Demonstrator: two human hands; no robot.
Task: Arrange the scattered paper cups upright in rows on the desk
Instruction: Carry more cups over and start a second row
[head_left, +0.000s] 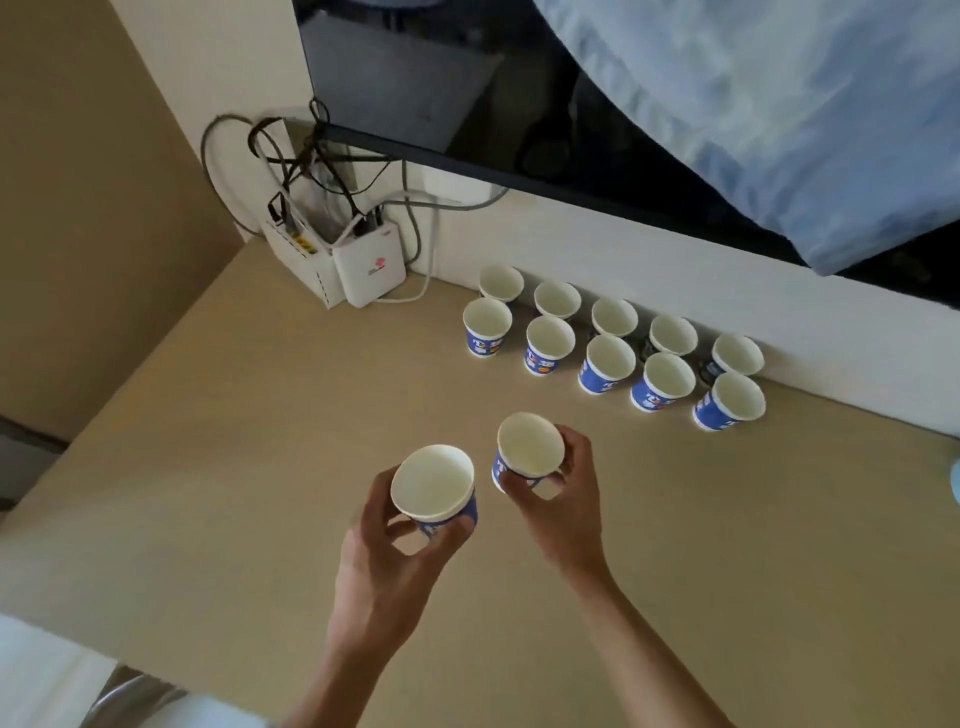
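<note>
Two blue-and-white printed paper cups are held, one per hand, both mouth-up over the near-middle of the beige desk top (249, 415). Left hand (387, 545): thumb and fingers curled round the lower wall of the left cup (434, 480), grasping it. Right hand (561, 499): fingertips pinching the lower wall of the right cup (530, 447), which tilts slightly toward the camera. The held cups sit just beside each other, not touching. Cannot tell if either base touches the desk.

Ten more cups of the same kind stand upright farther back on the right, in two rows of five. The back row (614, 317) is close against the white wall strip (597, 260); the front row (608, 364) is just in front of it. Both rows run diagonally, from far left to near right.

Far left corner of the desk: white router box (369, 270) leaning against a second white box (298, 254), with tangled grey, black and white cables (291, 156) above them. Black screen (467, 104) above the wall strip, with a pale blue cloth (779, 104) draped over its right part.
</note>
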